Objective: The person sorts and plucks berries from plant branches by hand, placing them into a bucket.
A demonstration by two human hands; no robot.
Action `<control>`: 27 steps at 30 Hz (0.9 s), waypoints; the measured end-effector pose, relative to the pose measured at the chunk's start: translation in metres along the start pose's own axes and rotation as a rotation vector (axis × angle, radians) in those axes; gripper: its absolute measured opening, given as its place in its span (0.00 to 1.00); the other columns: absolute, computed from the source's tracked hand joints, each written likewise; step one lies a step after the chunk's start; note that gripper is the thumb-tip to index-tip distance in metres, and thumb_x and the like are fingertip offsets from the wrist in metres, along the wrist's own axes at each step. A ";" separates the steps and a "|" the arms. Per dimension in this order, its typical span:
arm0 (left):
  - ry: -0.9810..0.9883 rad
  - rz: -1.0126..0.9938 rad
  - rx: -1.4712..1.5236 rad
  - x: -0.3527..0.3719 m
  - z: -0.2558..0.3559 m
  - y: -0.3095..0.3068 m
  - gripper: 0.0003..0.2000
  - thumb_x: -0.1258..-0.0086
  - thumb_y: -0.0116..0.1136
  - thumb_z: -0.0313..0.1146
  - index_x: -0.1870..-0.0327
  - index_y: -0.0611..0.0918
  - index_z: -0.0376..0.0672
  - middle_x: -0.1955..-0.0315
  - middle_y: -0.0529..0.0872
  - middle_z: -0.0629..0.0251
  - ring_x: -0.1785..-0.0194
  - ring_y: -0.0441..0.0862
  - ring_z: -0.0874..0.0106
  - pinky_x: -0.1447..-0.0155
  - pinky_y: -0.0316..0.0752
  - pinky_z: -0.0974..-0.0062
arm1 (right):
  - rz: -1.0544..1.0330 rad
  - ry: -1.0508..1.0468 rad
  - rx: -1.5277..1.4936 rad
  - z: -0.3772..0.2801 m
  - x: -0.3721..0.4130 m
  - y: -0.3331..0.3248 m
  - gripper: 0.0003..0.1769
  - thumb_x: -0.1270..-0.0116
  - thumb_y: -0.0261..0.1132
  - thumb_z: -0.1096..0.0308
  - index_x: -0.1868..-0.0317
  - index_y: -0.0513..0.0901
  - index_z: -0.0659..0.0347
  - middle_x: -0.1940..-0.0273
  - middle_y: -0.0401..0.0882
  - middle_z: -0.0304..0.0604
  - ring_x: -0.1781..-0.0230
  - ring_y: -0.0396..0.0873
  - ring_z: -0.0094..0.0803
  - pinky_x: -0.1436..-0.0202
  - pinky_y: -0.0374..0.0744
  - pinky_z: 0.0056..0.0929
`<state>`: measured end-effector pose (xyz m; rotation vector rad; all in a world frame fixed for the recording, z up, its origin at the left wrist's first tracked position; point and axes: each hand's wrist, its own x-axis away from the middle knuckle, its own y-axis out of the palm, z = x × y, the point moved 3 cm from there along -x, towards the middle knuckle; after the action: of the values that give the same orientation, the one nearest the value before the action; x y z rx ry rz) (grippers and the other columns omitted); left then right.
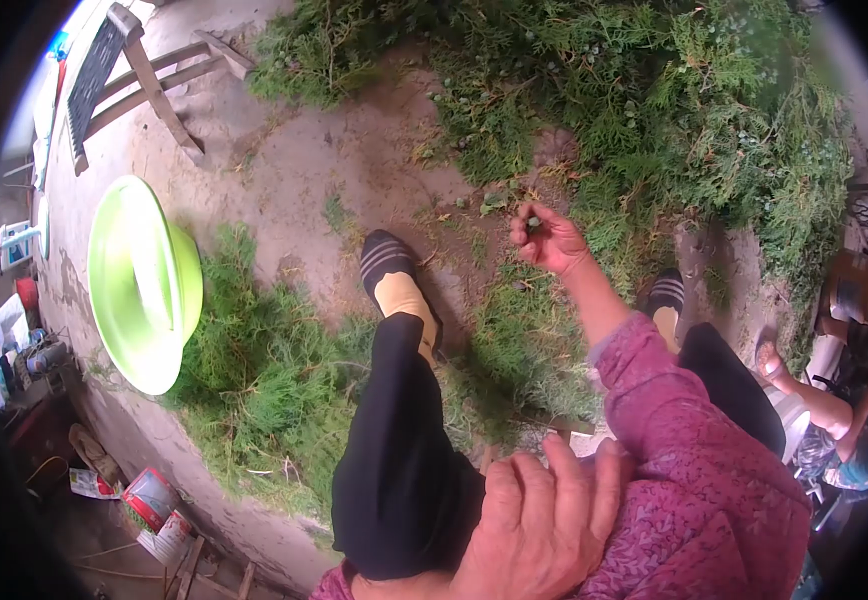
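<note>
Low in the view, my left hand (544, 525) lies back-up over my lap, against my right sleeve (694, 450). Its fingers are stretched and a little apart, and no object shows in it. My right hand (551, 240) reaches out above the ground with its fingers curled in. A small roundish green piece (534, 224), which looks like a seed cone, shows at those fingertips. Beyond that hand spreads a pile of green cypress-like branches (644, 110) bearing small pale-green cones. More cut sprigs (534, 340) lie below it between my feet.
A bright green basin (186, 285) stands tilted at left, beside another heap of branches (274, 390). A wooden stool (144, 80) lies at upper left. Buckets (151, 497) stand at lower left. Another person (839, 420) sits at right. My shoe (386, 255) rests on the concrete.
</note>
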<state>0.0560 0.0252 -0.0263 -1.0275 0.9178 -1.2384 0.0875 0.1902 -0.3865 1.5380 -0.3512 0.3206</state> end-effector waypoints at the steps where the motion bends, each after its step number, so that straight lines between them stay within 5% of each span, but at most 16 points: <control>1: 0.000 -0.001 0.001 0.000 0.000 0.000 0.17 0.39 0.45 0.32 0.50 0.73 0.35 0.61 0.76 0.46 0.61 0.75 0.58 0.53 0.69 0.63 | 0.115 -0.079 0.055 -0.008 0.006 -0.002 0.09 0.39 0.62 0.62 0.67 0.77 0.59 0.66 0.76 0.42 0.70 0.75 0.28 0.77 0.73 0.21; 8: 0.045 -0.040 -0.001 -0.003 0.001 0.001 0.17 0.39 0.45 0.31 0.49 0.73 0.34 0.60 0.76 0.44 0.61 0.75 0.57 0.55 0.70 0.62 | 0.558 -0.371 0.594 -0.049 0.008 -0.034 0.04 0.42 0.62 0.74 0.66 0.80 0.60 0.67 0.80 0.39 0.75 0.78 0.21 0.81 0.72 0.16; 10: 0.037 -0.037 0.003 -0.005 0.003 0.000 0.18 0.39 0.45 0.31 0.49 0.73 0.34 0.60 0.76 0.44 0.61 0.75 0.57 0.55 0.70 0.62 | 0.845 -0.331 1.170 -0.051 0.002 -0.036 0.10 0.44 0.64 0.71 0.60 0.81 0.59 0.66 0.80 0.40 0.74 0.79 0.26 0.76 0.76 0.23; 11: 0.024 -0.064 0.029 -0.006 0.002 -0.001 0.18 0.39 0.45 0.31 0.49 0.73 0.34 0.60 0.76 0.44 0.61 0.75 0.57 0.55 0.69 0.62 | 0.845 -0.331 1.169 -0.052 -0.004 -0.045 0.10 0.44 0.64 0.71 0.60 0.81 0.59 0.66 0.80 0.40 0.74 0.79 0.26 0.76 0.76 0.23; 13: 0.012 -0.094 0.054 -0.007 0.002 0.000 0.18 0.39 0.45 0.31 0.49 0.73 0.34 0.60 0.76 0.44 0.61 0.75 0.57 0.55 0.69 0.62 | 1.008 -0.385 1.649 -0.053 -0.015 -0.065 0.14 0.47 0.66 0.65 0.59 0.82 0.57 0.64 0.81 0.45 0.71 0.80 0.36 0.65 0.78 0.29; 16: 0.039 -0.062 -0.001 -0.006 0.003 0.005 0.18 0.39 0.45 0.31 0.48 0.72 0.35 0.60 0.75 0.44 0.61 0.75 0.57 0.55 0.69 0.62 | 1.097 -0.585 1.802 -0.043 -0.016 -0.068 0.15 0.52 0.67 0.61 0.63 0.83 0.55 0.65 0.81 0.49 0.67 0.80 0.44 0.57 0.77 0.32; 23: 0.012 -0.089 0.027 -0.007 0.003 0.006 0.18 0.39 0.44 0.31 0.48 0.72 0.36 0.60 0.76 0.44 0.61 0.75 0.58 0.54 0.70 0.62 | 1.202 -0.482 1.764 -0.045 -0.013 -0.063 0.10 0.51 0.66 0.65 0.66 0.84 0.56 0.75 0.81 0.45 0.71 0.80 0.40 0.62 0.77 0.34; 25: 0.021 -0.052 0.011 -0.008 0.003 0.005 0.18 0.39 0.44 0.31 0.48 0.72 0.36 0.60 0.76 0.44 0.61 0.75 0.58 0.54 0.70 0.62 | 1.077 -0.253 1.027 -0.044 -0.003 -0.081 0.13 0.51 0.66 0.66 0.65 0.82 0.60 0.74 0.82 0.44 0.75 0.79 0.36 0.65 0.77 0.31; 27: 0.004 -0.105 0.051 -0.011 0.003 0.001 0.18 0.39 0.44 0.31 0.48 0.72 0.36 0.60 0.76 0.44 0.61 0.75 0.58 0.54 0.70 0.62 | 1.168 -0.256 1.149 -0.047 0.013 -0.081 0.12 0.52 0.66 0.65 0.66 0.83 0.58 0.73 0.82 0.44 0.72 0.80 0.38 0.64 0.77 0.32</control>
<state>0.0579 0.0361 -0.0266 -1.0440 0.8398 -1.3456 0.1336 0.2364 -0.4550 2.3336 -1.4530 1.4201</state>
